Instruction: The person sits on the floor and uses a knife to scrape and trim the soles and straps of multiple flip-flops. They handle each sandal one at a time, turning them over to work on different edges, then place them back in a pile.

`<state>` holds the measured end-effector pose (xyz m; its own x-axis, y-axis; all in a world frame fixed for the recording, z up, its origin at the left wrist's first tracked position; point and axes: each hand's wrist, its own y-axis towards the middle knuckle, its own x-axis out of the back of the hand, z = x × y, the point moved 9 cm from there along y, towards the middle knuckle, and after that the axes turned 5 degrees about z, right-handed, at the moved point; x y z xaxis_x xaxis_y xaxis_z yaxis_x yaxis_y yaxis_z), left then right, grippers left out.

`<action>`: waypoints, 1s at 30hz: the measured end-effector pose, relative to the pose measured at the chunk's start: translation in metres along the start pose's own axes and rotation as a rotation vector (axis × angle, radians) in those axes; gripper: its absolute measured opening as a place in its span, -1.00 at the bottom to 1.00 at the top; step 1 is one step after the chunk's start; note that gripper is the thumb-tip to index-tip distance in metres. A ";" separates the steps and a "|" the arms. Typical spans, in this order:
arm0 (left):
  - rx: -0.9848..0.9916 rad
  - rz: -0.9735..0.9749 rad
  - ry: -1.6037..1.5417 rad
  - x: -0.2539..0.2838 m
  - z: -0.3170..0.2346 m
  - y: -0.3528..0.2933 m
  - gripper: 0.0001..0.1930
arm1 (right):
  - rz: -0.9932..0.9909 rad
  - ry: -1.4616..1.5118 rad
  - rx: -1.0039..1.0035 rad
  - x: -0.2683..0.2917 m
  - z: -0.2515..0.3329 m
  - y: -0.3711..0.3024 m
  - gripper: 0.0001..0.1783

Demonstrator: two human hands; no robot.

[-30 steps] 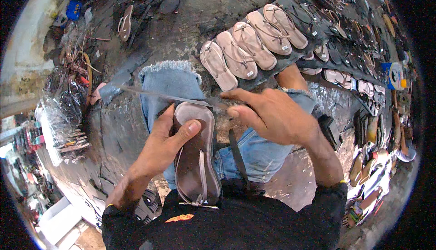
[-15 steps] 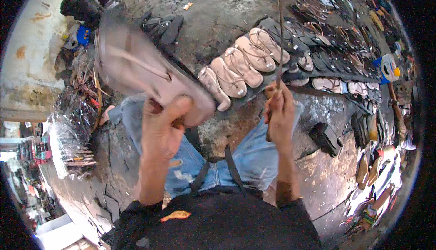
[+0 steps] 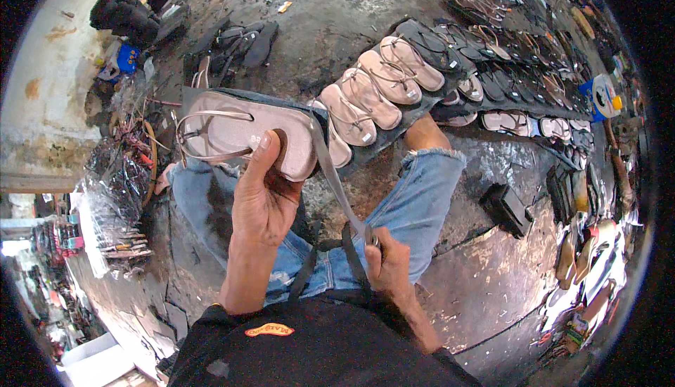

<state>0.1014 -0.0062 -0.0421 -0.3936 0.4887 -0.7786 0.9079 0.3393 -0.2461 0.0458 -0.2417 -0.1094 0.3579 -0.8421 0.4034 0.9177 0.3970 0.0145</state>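
Pale sandal (image 3: pixel 228 134) in my left hand (image 3: pixel 264 211), blade (image 3: pixel 337 186) in my right hand (image 3: pixel 388 260).
Over my left knee (image 3: pixel 193 193), the sandal looks light, bendy; left fingers clamp its heel (image 3: pixel 301 151), likely the surest hold. Right fingers wrap the stiff-looking blade's near end. Thin straps (image 3: pixel 216 112) seem too soft.

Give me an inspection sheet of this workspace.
Surface: floor worn and stained.
Job's things: beige sandal, strapped side up; long metal blade alongside its right end, contact unclear.
Clutter: clear plastic heap at left; black block at right.
Hands: left hand grips the sandal, thumb on top; right hand grips the blade's lower end.
Cables: nothing seen that is clearly one.
Surroundings: sandal row ahead; blue-and-white jug far right.
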 end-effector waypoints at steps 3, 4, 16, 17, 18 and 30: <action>0.108 0.004 -0.027 0.017 0.017 -0.006 -0.73 | -0.032 -0.046 0.039 0.009 -0.003 0.029 -0.57; 0.115 -0.018 -0.003 0.022 0.019 -0.011 -0.72 | -0.039 -0.059 0.073 0.011 0.003 0.039 -0.54; 0.159 -0.031 0.299 0.052 0.029 -0.035 -0.62 | 0.287 -0.267 0.026 0.033 0.037 0.063 -0.57; 0.165 -0.016 0.334 0.053 0.028 -0.036 -0.61 | 0.345 -0.259 0.030 0.030 0.037 0.066 -0.58; 0.170 -0.005 0.365 0.055 0.028 -0.038 -0.60 | 0.407 -0.252 0.035 0.026 0.035 0.068 -0.59; 0.329 -0.003 0.473 0.057 0.019 -0.055 -0.31 | 0.280 -0.092 0.213 -0.033 0.035 0.134 -0.60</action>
<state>0.0320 -0.0121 -0.0844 -0.3487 0.8201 -0.4537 0.8740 0.1099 -0.4733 0.1509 -0.1482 -0.0888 0.5645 -0.6574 0.4992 0.7261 0.6831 0.0784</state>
